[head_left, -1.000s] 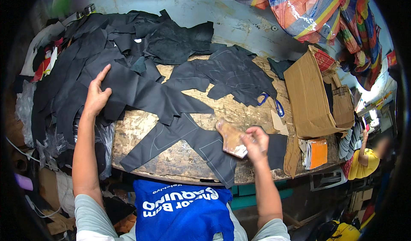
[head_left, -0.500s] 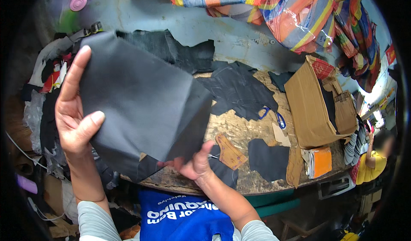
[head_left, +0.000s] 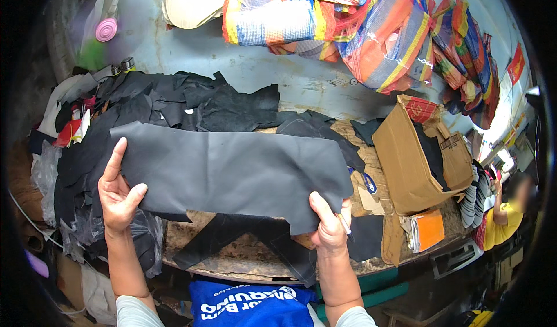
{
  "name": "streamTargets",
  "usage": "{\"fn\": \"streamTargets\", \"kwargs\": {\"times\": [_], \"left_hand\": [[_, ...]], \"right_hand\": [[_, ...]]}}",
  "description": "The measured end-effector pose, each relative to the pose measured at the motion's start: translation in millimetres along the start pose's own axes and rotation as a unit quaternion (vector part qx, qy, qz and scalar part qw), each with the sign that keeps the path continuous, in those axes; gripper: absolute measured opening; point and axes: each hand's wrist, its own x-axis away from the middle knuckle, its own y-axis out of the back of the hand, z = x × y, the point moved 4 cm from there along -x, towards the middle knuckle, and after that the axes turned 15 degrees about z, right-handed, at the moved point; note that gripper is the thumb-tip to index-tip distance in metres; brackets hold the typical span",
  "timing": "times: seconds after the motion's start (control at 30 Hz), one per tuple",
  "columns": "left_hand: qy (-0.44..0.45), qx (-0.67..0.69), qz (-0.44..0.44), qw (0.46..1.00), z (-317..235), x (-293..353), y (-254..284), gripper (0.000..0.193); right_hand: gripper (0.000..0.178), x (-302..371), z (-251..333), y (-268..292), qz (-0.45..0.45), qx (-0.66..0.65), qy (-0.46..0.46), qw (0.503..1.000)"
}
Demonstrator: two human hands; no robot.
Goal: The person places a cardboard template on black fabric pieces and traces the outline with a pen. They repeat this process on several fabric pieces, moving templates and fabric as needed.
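Note:
A wide black sheet of leather-like material point(head_left: 238, 170) is stretched between my two hands above the wooden table point(head_left: 214, 263). My left hand point(head_left: 119, 205) grips its left edge, the thumb on the near face and the index finger pointing up along the edge; the other fingers are mostly hidden. At the lower right corner, my right hand point(head_left: 328, 229) pinches the sheet under its thumb. A thin pen-like stick point(head_left: 346, 225) also pokes out of that hand. Dark cut pieces point(head_left: 232, 234) lie on the table beneath the sheet.
Black scraps point(head_left: 174, 95) are heaped at the back left. To the right are blue-handled scissors point(head_left: 369, 183), an open cardboard box point(head_left: 403, 167), a brown pattern piece point(head_left: 394, 243) and an orange folded item point(head_left: 428, 230). Striped mesh bags point(head_left: 386, 37) hang behind. A person in yellow point(head_left: 503, 225) sits far right.
The sheet was tilted up and folded over; now it is lower and spread wide. My right hand has moved right and grips its right end. My left hand still holds the left edge.

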Motion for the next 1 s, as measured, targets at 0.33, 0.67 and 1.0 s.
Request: {"fn": "streamTargets", "kwargs": {"times": [0.33,0.67,1.0], "left_hand": [[0.007,-0.088,0.002,0.996,-9.3,9.3,17.8,0.081],[0.489,-0.203,0.156,0.834,54.2,79.0,7.8,0.083],[0.207,-0.306,0.475,0.799,72.8,132.2,-183.9,0.065]], "right_hand": [[0.045,-3.8,12.9,18.1,-0.074,-0.026,0.071,0.994],[0.043,76.7,-14.0,92.2,-0.066,0.533,-0.250,0.806],[0.054,85.1,-15.5,134.1,0.080,0.671,-0.298,0.674]]}}
